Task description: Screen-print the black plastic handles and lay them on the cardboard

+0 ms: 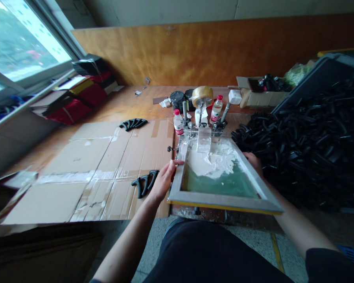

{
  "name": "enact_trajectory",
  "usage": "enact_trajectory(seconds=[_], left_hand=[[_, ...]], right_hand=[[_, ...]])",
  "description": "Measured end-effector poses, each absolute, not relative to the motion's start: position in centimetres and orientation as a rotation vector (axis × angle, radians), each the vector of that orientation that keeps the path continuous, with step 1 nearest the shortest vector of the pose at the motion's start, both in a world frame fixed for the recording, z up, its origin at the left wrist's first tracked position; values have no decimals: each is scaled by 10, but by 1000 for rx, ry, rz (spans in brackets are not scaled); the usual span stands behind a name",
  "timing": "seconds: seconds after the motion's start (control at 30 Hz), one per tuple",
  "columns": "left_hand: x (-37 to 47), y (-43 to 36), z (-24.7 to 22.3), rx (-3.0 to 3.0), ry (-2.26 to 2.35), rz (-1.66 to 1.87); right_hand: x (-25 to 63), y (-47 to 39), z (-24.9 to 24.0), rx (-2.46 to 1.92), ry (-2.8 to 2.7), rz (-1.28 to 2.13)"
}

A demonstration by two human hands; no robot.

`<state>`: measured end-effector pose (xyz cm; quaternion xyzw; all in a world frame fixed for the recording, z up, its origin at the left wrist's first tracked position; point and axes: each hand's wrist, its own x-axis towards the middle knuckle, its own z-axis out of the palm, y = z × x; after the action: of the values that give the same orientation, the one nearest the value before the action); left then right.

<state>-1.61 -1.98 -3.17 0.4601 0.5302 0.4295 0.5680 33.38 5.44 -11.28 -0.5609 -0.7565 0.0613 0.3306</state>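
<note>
A screen printing frame with a grey border is hinged at the back of a small press. White ink is smeared over the far part of its green mesh. My left hand is closed at the frame's left edge, index finger lying over the border. Along the right edge is my right hand, partly covered by the frame, so its fingers are mostly hidden. A clear squeegee-like blade stands over the ink. Just left of my left hand lie several curved black plastic parts on flattened cardboard.
More black parts lie farther back on the cardboard. A big heap of black parts fills the right side. Behind the press stand two red-capped bottles, black jars and a tape roll. A wooden board closes the back.
</note>
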Motion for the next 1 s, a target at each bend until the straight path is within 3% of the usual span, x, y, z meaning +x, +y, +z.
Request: enact_trajectory(seconds=[0.13,0.3,0.43,0.63,1.0], left_hand=[[-21,-38,-102,1121,1428,860],[-16,-33,-150,1224,1644,780],[-20,-31,-155,1196,1654,729],[-22,-31,-155,1181,1646,723],[-17,-34,-147,1059,1570,787]], right_hand=[[309,83,-85,-1498,-1899,24],[216,93,-70,-1471,-2342,105],[202,66,-81,-1361,-2597,269],[240,26,-79,-757,-2866,375],[233,12,-95,-777,-2743,274]])
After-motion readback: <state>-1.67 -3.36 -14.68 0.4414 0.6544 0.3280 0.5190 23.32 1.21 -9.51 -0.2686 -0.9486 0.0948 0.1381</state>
